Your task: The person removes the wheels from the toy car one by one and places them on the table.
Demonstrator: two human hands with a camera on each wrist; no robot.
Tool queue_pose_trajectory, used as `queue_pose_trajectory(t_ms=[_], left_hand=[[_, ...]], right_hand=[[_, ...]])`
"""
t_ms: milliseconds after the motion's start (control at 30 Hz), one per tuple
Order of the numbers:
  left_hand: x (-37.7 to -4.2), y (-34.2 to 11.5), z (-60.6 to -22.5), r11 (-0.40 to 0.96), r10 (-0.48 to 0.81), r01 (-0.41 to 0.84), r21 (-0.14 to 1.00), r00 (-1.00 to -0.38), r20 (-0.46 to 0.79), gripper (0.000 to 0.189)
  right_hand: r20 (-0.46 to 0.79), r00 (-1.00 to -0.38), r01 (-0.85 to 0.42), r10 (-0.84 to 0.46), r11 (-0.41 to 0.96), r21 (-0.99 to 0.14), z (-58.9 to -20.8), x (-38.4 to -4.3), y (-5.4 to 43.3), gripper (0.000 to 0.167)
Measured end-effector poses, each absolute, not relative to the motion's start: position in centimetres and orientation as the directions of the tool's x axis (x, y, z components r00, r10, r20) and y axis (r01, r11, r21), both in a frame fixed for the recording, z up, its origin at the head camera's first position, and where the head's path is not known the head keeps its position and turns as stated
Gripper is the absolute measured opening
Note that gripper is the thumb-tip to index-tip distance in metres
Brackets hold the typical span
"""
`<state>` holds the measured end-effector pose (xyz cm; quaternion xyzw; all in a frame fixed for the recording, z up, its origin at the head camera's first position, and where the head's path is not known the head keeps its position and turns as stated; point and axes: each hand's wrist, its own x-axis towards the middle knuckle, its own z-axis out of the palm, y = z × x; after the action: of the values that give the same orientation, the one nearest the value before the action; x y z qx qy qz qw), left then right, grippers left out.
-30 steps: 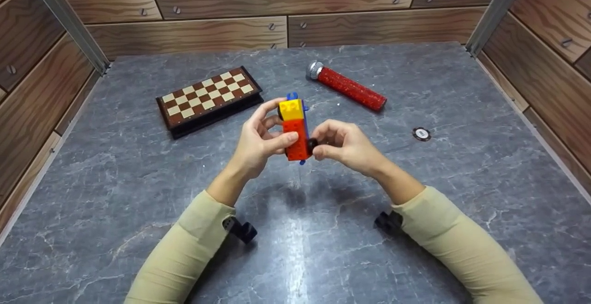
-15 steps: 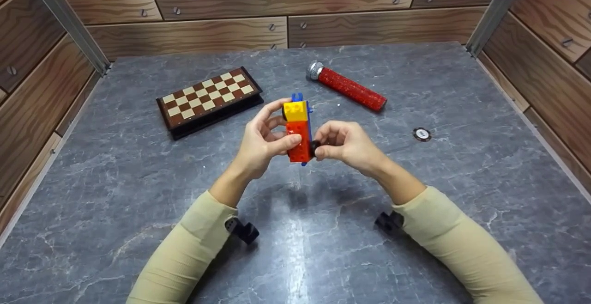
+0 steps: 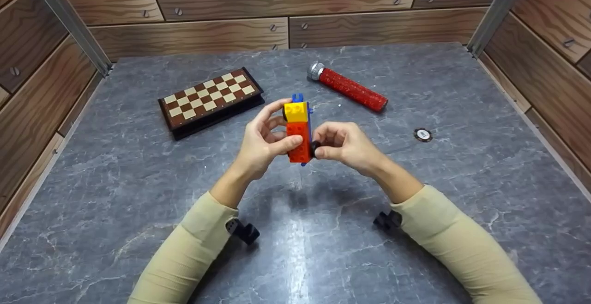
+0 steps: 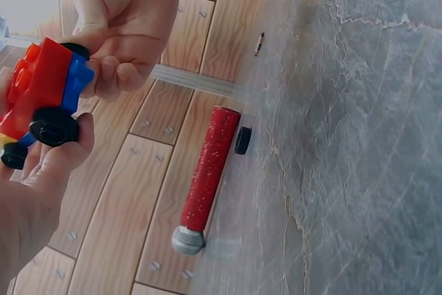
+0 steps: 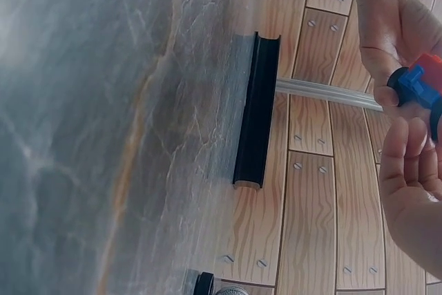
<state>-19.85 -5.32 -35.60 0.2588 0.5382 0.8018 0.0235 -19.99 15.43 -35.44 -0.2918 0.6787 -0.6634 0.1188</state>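
A toy car point(image 3: 298, 128) of red and yellow blocks on a blue base is held upright above the table. My left hand point(image 3: 258, 140) grips it from the left, thumb across the red block. A bare blue axle peg point(image 3: 310, 110) sticks out on its upper right side. My right hand point(image 3: 346, 144) pinches a black wheel point(image 3: 316, 149) at the car's lower right side. In the left wrist view the car shows black wheels and red studs. Part of its far side is hidden by my left fingers.
Behind the hands lie a folding chessboard point(image 3: 212, 96) and a red glittery microphone point(image 3: 351, 88). A poker chip point(image 3: 422, 134) lies to the right. A black round piece point(image 4: 243, 140) sits near the microphone in the left wrist view. Wood-patterned walls enclose the table.
Both hands and the toy car have shifted slightly to the right and down over the first half second. Since then they are almost still, with the same holds.
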Motion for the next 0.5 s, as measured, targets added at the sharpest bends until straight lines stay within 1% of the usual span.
queue_pose_trajectory(t_ms=[133,267,367,433,500], left_hand=[[-19.8,-5.2,-35.7,-0.4,0.32,0.266,0.877,-0.856,0.406,0.065],[-20.1,-5.4,-35.9,-0.277,0.283,0.345,0.897,-0.863,0.419,0.068],[-20.3,-6.0,-36.2,-0.228,0.257,0.332,0.916,-0.886,0.385,0.07],[-20.4,-6.4,-36.3,-0.259,0.256,0.291,0.921,-0.899,0.356,0.07],[-20.4,-6.6,-36.3,-0.29,0.266,0.266,0.919,-0.9,0.345,0.07]], right_hand=[[0.214,-0.818,-0.224,-0.534,-0.047,-0.974,-35.7,-19.8,15.5,0.014],[0.243,-0.844,-0.268,-0.479,-0.018,-0.963,-35.5,-19.5,15.5,0.016],[0.28,-0.854,-0.32,-0.439,0.019,-0.947,-35.1,-19.2,15.5,0.017],[0.29,-0.861,-0.338,-0.418,0.045,-0.94,-34.8,-19.3,15.5,0.018],[0.277,-0.875,-0.326,-0.398,0.061,-0.943,-34.6,-19.4,15.7,0.019]])
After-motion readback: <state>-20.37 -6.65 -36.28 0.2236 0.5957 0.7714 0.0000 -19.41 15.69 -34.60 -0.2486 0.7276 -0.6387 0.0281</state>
